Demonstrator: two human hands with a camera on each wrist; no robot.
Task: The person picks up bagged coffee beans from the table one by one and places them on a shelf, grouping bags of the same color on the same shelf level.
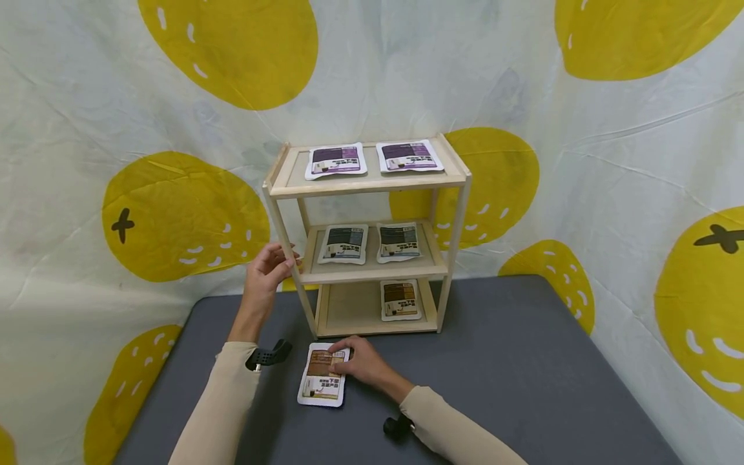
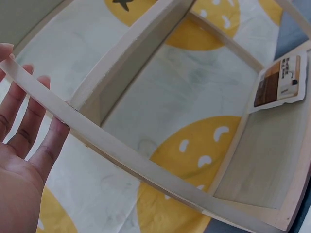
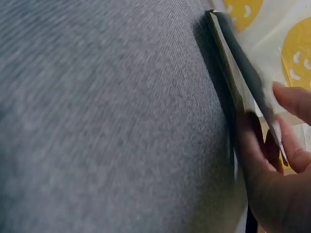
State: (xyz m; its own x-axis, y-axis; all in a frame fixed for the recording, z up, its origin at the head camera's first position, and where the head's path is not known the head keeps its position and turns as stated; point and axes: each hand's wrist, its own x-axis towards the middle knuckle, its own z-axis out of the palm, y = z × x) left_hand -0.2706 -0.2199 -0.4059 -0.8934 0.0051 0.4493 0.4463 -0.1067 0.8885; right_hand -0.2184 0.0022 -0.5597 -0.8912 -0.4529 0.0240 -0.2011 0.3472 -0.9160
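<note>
A brown-printed packet (image 1: 321, 381) lies on the grey table (image 1: 523, 361) in front of a small wooden shelf (image 1: 372, 184). My right hand (image 1: 349, 361) pinches the packet's far end, fingers on top. In the right wrist view the packet's edge (image 3: 238, 73) is lifted slightly off the table, with the right hand (image 3: 277, 145) holding it between thumb and fingers. My left hand (image 1: 273, 263) holds the shelf's left front post (image 1: 290, 271) at the height of the middle level. In the left wrist view its fingers (image 2: 29, 121) lie along that post (image 2: 121, 155).
The shelf's top level holds two purple packets (image 1: 336, 159), the middle two dark ones (image 1: 344, 243). One brown packet (image 1: 400, 299) lies on the right of the bottom level (image 2: 279, 82). A white cloth with yellow shapes (image 1: 174, 219) hangs behind and beside the table.
</note>
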